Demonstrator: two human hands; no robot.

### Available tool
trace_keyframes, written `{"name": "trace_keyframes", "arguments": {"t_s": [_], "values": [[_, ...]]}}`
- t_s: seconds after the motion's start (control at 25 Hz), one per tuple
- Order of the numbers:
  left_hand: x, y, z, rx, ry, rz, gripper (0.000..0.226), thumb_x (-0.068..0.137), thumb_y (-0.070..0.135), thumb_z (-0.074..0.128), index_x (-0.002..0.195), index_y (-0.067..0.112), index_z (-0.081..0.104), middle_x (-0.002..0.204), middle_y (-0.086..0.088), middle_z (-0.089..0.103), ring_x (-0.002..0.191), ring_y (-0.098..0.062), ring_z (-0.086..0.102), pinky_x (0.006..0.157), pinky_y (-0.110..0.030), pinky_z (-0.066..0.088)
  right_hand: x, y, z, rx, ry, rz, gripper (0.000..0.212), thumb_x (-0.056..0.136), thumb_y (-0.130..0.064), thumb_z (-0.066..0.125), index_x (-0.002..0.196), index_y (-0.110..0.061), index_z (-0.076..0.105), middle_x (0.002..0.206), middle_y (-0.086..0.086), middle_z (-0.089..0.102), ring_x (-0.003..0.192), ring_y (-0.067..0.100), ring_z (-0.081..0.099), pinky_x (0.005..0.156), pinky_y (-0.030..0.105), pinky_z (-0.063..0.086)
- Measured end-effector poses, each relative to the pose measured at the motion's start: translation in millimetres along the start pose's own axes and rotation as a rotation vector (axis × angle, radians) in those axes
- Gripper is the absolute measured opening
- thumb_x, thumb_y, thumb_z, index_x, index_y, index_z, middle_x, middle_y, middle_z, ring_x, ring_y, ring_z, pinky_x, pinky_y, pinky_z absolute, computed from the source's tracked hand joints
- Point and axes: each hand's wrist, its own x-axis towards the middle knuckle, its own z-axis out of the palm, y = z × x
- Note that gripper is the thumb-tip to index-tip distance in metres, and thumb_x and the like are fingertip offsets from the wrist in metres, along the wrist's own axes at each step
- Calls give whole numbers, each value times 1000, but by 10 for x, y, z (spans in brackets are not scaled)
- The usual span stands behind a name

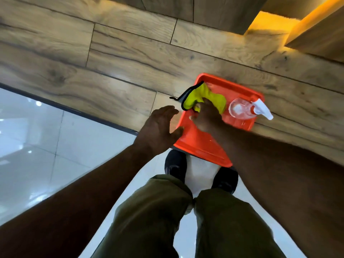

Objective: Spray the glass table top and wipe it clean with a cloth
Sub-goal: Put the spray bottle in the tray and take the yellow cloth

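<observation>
A: Start close in. What is nearest the camera?

B: Olive-green trouser legs (167,211) and black shoes (176,164) on pale glossy floor tiles (55,174). Both bare forearms reach forward from there.

A: And the hands?

B: They are apart. The left hand (160,127) hangs spread and empty, its thumb at the near left edge of the orange rectangular plastic tray (201,146); whether it touches the rim I cannot tell, the frame is smeared there. The right hand (206,116) is down inside the tray with its fingers closed on the yellow-green microfibre cloth with dark edging (214,99).

A: So the cloth is in the tray?

B: Yes, bunched at the tray's far left, one dark-edged corner draped over the rim. Just beside it, at the far right, the clear plastic spray bottle with a white trigger head and red collar (242,108) lies on its side, nozzle poking past the rim.

A: How will they handle?

B: The cloth looks soft and light; a pinch in the bunched middle should lift it whole, though the draped corner may drag. The bottle looks slick and round, so likely to roll; best taken at the neck under the trigger.

A: Beyond that?

B: The tray sits on a wood-grain surface (111,62). The dark-rimmed glass table top (28,118) lies to the left, well apart from the tray, not yet sprayed by my reading.
</observation>
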Motion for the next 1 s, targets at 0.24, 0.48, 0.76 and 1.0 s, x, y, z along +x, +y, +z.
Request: {"name": "trace_keyframes", "arguments": {"t_s": [0.24, 0.48, 0.76, 1.0], "values": [[-574, 660, -680, -192, 83, -70, 56, 90, 37, 76, 138, 12, 62, 145, -6, 60, 133, -23, 56, 114, -37, 43, -1351, -66, -658, 312, 185, -29, 27, 90, -18, 84, 114, -10, 75, 135, 11, 66, 129, 30, 62, 105, 32, 44], [-1600, 1923, -2156, -346, 206, 5, 58, 89, 35, 78, 140, 14, 60, 143, -1, 61, 129, -15, 57, 107, -33, 49, -3535, -589, -2046, 540, 384, 5, 30, 87, -16, 87, 102, -21, 61, 102, -9, 65, 98, 13, 61, 75, 24, 35], [-2646, 3279, -3715, -667, 133, -60, 57, 74, 60, 85, 120, 30, 70, 112, 16, 74, 105, 1, 69, 90, -28, 58, -5379, -1311, -3261, 884, 354, -181, 110, 62, -16, 98, 141, -53, 32, 126, 2, 69, 113, 28, 71, 88, 47, 63], [-3400, 3862, -4319, -626, 413, 96, 11, 94, 26, 76, 88, 35, 74, 83, 7, 72, 77, -16, 67, 64, -38, 54, -6089, -1748, -3812, 599, 278, -674, 106, 65, -9, 94, 152, -44, 45, 134, -33, 61, 123, -2, 63, 99, 25, 54]]}}
